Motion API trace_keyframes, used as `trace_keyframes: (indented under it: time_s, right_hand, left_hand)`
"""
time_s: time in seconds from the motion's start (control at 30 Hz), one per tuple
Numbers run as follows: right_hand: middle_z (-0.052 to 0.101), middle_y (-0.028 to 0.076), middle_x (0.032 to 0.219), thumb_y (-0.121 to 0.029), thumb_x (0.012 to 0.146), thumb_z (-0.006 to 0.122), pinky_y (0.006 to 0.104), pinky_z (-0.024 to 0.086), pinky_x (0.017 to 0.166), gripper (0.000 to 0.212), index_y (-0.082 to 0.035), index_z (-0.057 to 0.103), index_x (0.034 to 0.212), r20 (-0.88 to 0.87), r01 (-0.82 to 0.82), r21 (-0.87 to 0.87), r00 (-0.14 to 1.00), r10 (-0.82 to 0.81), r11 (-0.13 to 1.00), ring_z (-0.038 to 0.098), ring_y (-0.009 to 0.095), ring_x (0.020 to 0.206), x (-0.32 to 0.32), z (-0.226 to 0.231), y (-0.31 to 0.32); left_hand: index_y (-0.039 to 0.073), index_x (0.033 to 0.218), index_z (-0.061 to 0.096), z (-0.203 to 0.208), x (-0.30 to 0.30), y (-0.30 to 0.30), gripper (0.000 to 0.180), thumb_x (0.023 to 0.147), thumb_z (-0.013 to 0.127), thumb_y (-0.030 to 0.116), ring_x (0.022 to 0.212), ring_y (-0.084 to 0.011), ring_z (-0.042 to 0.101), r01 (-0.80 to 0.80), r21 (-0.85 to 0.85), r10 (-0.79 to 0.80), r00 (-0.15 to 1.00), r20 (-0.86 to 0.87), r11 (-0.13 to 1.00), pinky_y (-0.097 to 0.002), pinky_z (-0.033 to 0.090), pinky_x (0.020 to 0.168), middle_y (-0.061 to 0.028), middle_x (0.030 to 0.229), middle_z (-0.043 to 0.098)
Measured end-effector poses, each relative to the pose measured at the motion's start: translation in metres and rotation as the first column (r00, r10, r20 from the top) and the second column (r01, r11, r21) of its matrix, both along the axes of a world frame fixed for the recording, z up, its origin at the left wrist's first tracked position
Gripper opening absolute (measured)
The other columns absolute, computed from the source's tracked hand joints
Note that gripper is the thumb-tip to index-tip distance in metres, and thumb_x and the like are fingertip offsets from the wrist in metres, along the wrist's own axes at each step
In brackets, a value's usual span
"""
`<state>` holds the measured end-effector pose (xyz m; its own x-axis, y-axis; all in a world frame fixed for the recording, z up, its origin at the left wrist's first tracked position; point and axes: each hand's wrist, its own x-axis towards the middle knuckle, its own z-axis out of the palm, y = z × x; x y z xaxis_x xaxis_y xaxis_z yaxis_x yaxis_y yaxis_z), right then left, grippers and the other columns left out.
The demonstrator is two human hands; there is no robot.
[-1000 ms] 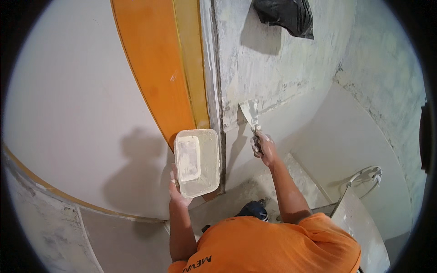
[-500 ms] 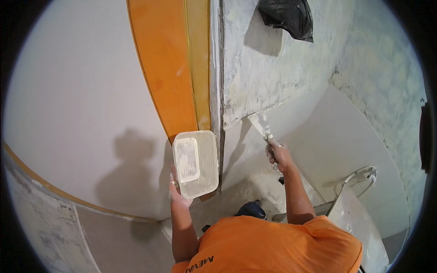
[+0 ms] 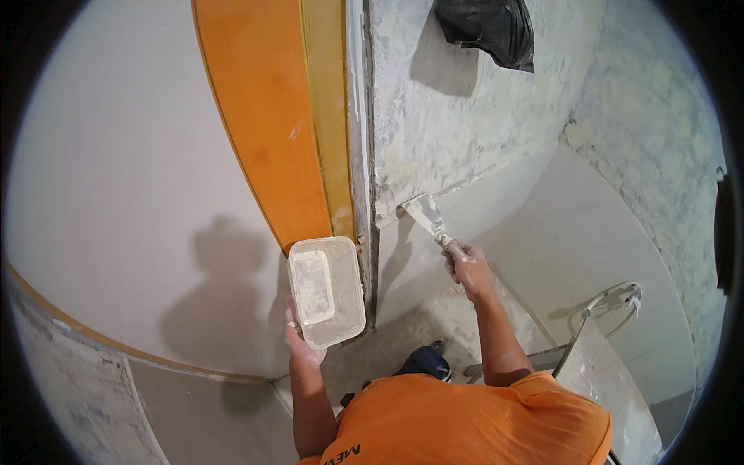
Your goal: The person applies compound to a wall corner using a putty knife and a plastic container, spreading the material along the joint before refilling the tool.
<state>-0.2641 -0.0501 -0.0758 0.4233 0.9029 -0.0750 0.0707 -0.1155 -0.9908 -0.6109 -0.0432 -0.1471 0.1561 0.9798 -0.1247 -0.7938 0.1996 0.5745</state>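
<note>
A clear plastic tub [image 3: 349, 298] with whitish compound smeared on its bottom and walls is gripped from its left and lower side by my left hand [image 3: 304, 341]. The tub is tipped so that its inside faces up at me. My right hand [image 3: 470, 271] is closed round the handle of a putty knife [image 3: 426, 217]. Compound coats much of the knife's blade and neck. Its blade edge meets the wall at the seam between the rough patched plaster [image 3: 418, 139] and the smooth grey board [image 3: 496, 194] below, close to the corner.
An orange door [image 3: 260, 116] with a yellowish frame [image 3: 329, 116] stands left of the corner. A black plastic bag [image 3: 492, 31] hangs on the upper wall. At the lower right, a pale panel [image 3: 608, 380] and a looped cable [image 3: 620, 298] are near my right arm.
My right hand has shifted left and slightly down, taking the putty knife's blade along the seam toward the corner. The tub in my left hand has dropped a little.
</note>
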Motion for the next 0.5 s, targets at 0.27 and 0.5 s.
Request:
trace_keyframes:
  time_s: [0.27,0.5]
  right_hand:
    - [0.055,0.001,0.062,-0.028,0.097,0.061,0.0299,0.038,0.053,0.031,-0.002,0.065,0.081,0.198,0.079,0.025,0.977,-0.082,0.997,0.049,0.011,0.056,0.000,-0.001,0.003]
    - [0.054,0.000,0.060,-0.026,0.097,0.062,0.0284,0.035,0.048,0.028,-0.003,0.066,0.082,0.191,0.104,0.197,0.971,-0.142,0.975,0.046,0.009,0.051,-0.004,-0.021,0.013]
  left_hand:
    - [0.010,0.143,0.054,0.000,0.014,0.009,0.058,0.105,0.038,0.051,0.124,-0.0317,0.058,0.019,-0.040,-0.019,1.000,0.010,0.999,-0.0494,0.044,0.108,-0.0091,0.141,0.059]
    - [0.013,0.142,0.055,-0.020,0.026,0.018,0.053,0.105,0.036,0.047,0.125,-0.0309,0.058,0.083,0.021,-0.083,0.996,0.033,0.996,-0.0487,0.047,0.106,-0.0080,0.139,0.060]
